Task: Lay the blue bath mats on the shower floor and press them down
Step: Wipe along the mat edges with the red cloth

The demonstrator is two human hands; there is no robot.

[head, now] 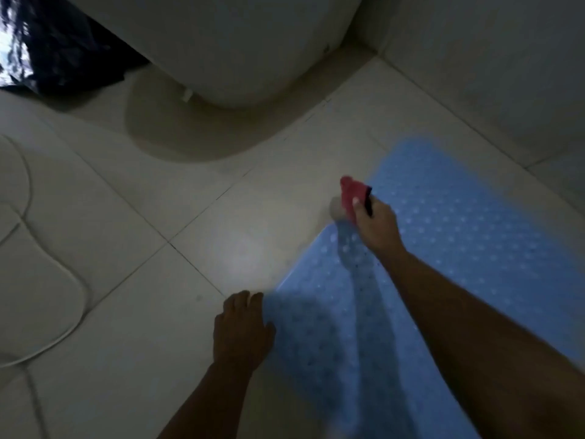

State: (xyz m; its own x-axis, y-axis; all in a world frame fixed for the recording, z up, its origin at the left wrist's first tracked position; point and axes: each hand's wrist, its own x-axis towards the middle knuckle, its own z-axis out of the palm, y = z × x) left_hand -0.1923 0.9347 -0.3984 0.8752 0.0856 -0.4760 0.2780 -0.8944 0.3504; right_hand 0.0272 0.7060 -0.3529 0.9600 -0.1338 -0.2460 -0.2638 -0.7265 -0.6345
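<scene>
My left hand (242, 327) rests flat-fingered at the blue bath mat (459, 248)'s near-left edge; my right hand (375, 226) grips a pink object (349, 193) over it. The mat runs near-to-far on the floor tiles (190, 217), right of both hands.

A white toilet base (221, 58) stands beside dark cloth (63, 49), with a pale padded mat (34, 264) at left.

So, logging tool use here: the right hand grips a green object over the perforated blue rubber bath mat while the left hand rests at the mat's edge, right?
Not quite. The head view shows the right hand gripping a pink object, not green. The rest holds: it is over the perforated blue rubber bath mat, left hand at its edge.
</scene>
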